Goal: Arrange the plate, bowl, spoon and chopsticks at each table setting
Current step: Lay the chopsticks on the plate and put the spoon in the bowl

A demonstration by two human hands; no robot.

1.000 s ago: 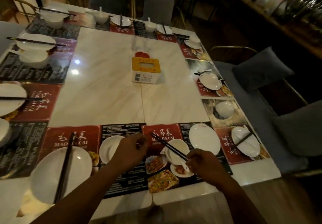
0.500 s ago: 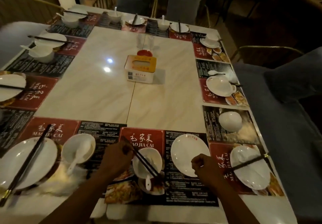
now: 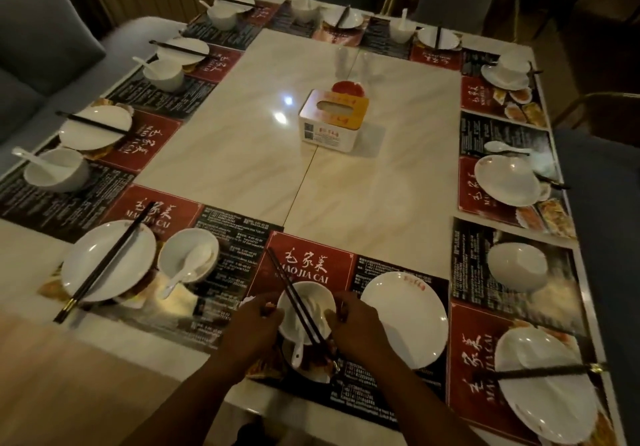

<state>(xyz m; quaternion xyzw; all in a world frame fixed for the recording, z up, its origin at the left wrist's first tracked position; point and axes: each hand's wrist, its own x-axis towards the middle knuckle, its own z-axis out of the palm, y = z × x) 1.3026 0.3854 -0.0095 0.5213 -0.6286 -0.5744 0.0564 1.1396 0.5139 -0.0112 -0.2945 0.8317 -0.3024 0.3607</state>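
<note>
Dim view down onto a long white marble-look table (image 3: 242, 140), its glossy top edged with red and black printed placemats (image 3: 311, 267).

On the near left, a round white plate (image 3: 83, 269) has a pair of black chopsticks (image 3: 107, 260) lying slantwise across it. Just beside it stands a smooth white bowl (image 3: 178, 246) with a white ceramic spoon (image 3: 188, 265) leaning in it.

In front of me, my left hand (image 3: 254, 324) curls around the left rim of the bowl I am setting (image 3: 306, 314), and my right hand (image 3: 360, 327) curls around its right rim, so both hands grip it between them. It sits on the red placemat at the table's near edge. A slim dark second pair of chopsticks (image 3: 296, 298) lies diagonally across its rim, tips pointing away from me. A white soup spoon (image 3: 298, 350) rests in it with its handle over the near side. My knuckles hide part of the rim.

Close by its right side lies a wide, shallow empty plate (image 3: 405, 317), near my right hand.

Farther off, at the table's centre, stands a square tissue box (image 3: 330, 123), white with a yellow top.

On the far right, an upturned bowl (image 3: 517, 265) sits dome up. Nearer me, a third plate (image 3: 540, 407) carries its own chopsticks (image 3: 533, 372) crosswise.
</note>
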